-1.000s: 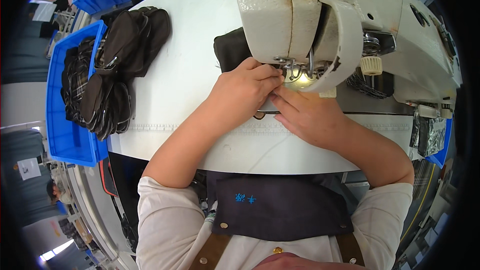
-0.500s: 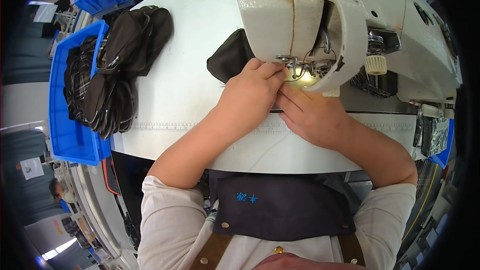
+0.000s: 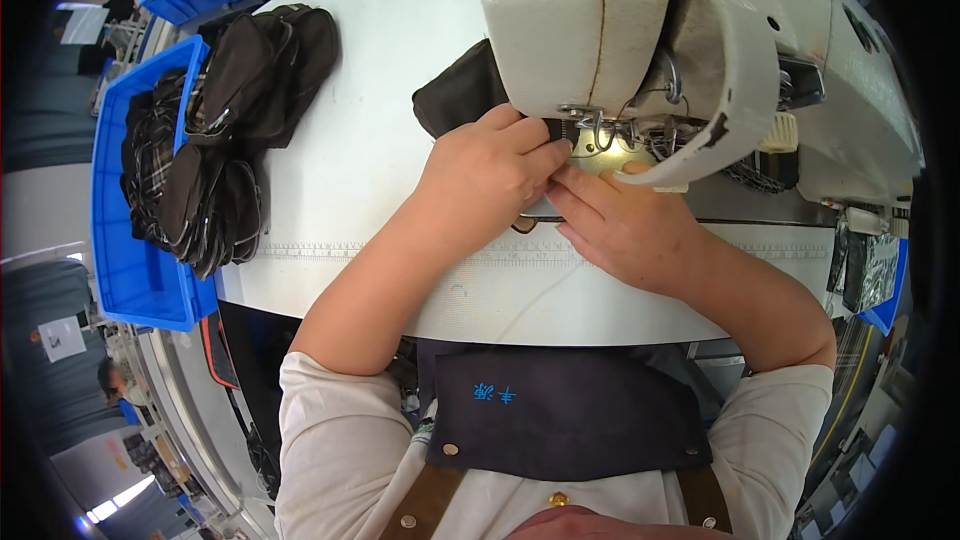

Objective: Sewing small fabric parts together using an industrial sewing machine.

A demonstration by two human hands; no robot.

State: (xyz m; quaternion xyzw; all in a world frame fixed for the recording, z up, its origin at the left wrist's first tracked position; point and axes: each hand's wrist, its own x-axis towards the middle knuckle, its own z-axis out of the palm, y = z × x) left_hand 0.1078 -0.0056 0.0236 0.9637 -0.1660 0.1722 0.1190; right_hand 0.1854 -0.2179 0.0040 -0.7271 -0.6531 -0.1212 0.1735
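Left hand point(image 3: 480, 175) and right hand point(image 3: 635, 230) close together, backs uppermost, fingertips meeting just below the needle area; left fingers curled, right fingers straighter. Impossible to tell whether pinching or merely pressing down, with the undersides and any cloth there out of sight.

Largest of all, white counter point(image 3: 370, 140), near edge curving across below both hands, right end partly lost behind right forearm point(image 3: 760, 285). Over the counter's far right part, white sewing machine point(image 3: 560, 30), cut off by the top of the view; needle not distinguishable among the small metal parts point(image 3: 600, 135). Parallel to the near edge, ruler scale point(image 3: 320, 249), interrupted by left forearm point(image 3: 390, 270) and right hand.

At the counter's left edge, blue bin point(image 3: 150, 285) holding dark and checked cloth, single pieces hard to separate. Beyond the far left edge, second blue bin point(image 3: 185, 0), also cut off above, contents too dark to read. Across the left edge, resting partly on the near bin, stack of dark pouches point(image 3: 255, 80), number unclear.

Toward the far edge from left hand, dark fabric piece point(image 3: 455, 90), one rounded corner showing, remainder hidden behind hand and machine. Smallest, brown-edged loop point(image 3: 523, 225) below left hand, mostly covered.
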